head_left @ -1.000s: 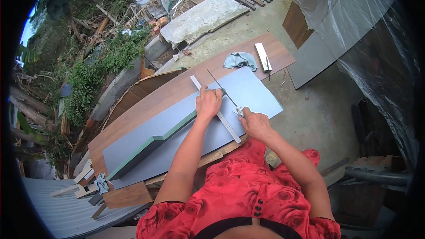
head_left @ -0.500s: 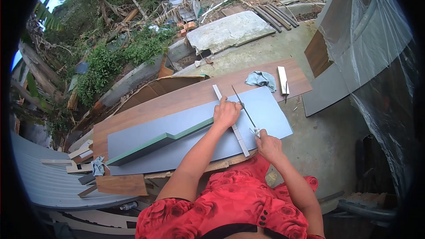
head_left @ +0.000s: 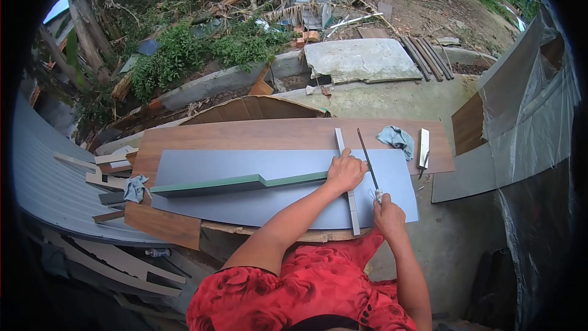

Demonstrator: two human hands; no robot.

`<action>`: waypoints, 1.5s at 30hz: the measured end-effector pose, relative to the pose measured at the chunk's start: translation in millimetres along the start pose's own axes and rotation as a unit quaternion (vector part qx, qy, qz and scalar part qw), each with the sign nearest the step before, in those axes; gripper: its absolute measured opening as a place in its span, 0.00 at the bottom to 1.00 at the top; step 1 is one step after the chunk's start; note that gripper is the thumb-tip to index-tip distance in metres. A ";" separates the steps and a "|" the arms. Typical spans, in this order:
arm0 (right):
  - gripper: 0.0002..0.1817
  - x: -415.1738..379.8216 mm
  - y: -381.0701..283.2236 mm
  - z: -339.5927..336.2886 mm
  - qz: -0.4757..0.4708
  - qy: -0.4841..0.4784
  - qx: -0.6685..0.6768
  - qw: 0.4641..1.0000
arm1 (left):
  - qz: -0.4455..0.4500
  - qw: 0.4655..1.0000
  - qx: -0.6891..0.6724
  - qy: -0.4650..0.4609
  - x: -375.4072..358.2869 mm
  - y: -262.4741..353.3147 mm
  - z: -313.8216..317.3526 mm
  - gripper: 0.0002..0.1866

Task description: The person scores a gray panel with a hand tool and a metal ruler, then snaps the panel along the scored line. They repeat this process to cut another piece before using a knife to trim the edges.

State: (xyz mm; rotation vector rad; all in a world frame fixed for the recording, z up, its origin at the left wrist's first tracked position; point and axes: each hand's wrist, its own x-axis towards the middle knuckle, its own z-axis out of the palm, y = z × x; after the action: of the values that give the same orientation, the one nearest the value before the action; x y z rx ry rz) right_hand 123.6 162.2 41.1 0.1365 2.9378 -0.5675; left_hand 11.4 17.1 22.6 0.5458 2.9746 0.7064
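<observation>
we see soft, diffuse outdoor daylight, with a pale sheen on the right end of the blue-grey board (head_left: 275,162), while the near face of the green-edged panel (head_left: 239,189) sits in shade. glossy highlights streak the clear plastic sheeting (head_left: 530,95). we find the lower corners dim and the sky (head_left: 57,10) glaring at upper left. our wide lens bows the corrugated sheet (head_left: 67,184) inside a black rim; the foliage (head_left: 171,58) looks soft.
</observation>
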 end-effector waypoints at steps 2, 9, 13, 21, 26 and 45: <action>0.15 20.5 -7.3 5.2 -0.026 0.028 0.021 0.999 | 0.005 1.000 -0.009 0.009 -0.4 -0.4 -0.8 0.22; 0.15 -27.3 3.8 9.9 0.016 0.004 0.007 1.000 | -0.003 1.000 -0.006 0.009 -0.1 0.2 -4.0 0.22; 0.15 -77.0 22.0 16.5 0.030 -0.002 0.003 1.000 | 0.009 1.000 -0.003 0.018 -0.8 -0.8 -4.2 0.22; 0.14 12.0 -9.4 3.6 -0.003 0.021 -0.015 1.000 | 0.014 0.999 -0.004 0.030 0.5 -2.2 -2.2 0.21; 0.14 23.8 -16.2 10.9 -0.008 0.042 -0.007 0.999 | 0.020 1.000 -0.004 0.021 -2.0 -1.1 -2.5 0.21; 0.14 35.2 -20.2 11.6 -0.010 0.059 0.015 0.998 | 0.027 0.999 0.019 0.026 -1.8 -0.5 -2.3 0.21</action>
State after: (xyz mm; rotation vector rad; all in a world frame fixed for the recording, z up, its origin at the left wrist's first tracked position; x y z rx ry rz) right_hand 88.0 141.3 32.1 0.1478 3.0488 -0.6263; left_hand 12.7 15.0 24.4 0.6221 3.0382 0.6816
